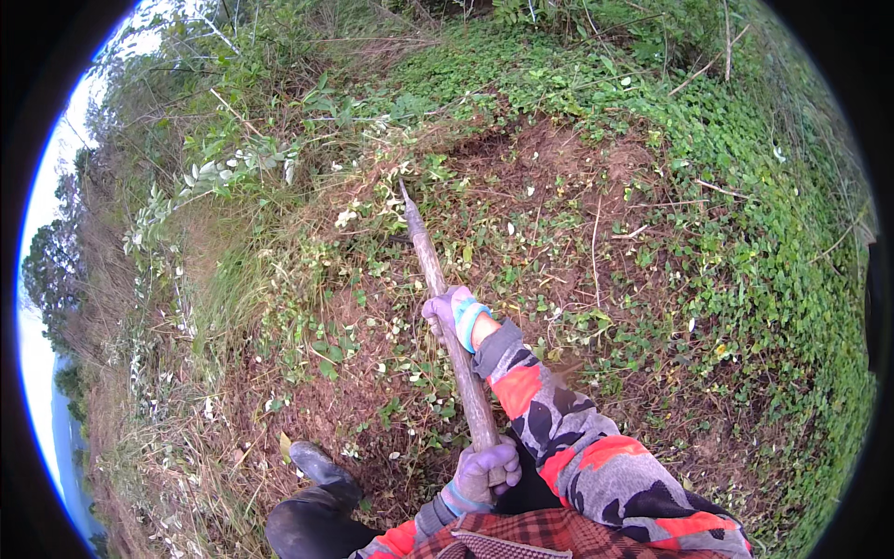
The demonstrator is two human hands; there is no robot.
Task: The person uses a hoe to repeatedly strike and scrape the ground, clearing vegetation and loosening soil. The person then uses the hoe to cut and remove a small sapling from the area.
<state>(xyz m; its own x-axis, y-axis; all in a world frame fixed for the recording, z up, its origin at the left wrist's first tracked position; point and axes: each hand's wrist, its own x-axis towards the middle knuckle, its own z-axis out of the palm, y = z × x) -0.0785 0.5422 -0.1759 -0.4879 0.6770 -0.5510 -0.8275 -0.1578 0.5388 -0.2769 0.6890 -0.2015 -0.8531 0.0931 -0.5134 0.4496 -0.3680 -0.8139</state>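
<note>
A long-handled tool with a worn wooden shaft (461, 377) runs from my waist up towards the cut vegetation. My right hand (450, 314), in a purple knit glove with a striped cuff, is closed around the middle of the shaft. Lower down, my left hand (485, 469) in a matching glove grips the butt end close to my body. The shaft narrows into a dark metal socket (412, 213). Beyond that the tool's head is hidden among leaves and stems, so its type cannot be told. Uprooted vines and roots (377, 175) lie around the tip.
Reddish bare soil (559, 157) with loose leaves and twigs spreads ahead. Dense green creeper (768, 230) covers the right side. Tall grass and shrubs (230, 272) stand on the left. My dark boot (321, 465) rests on the ground at lower left.
</note>
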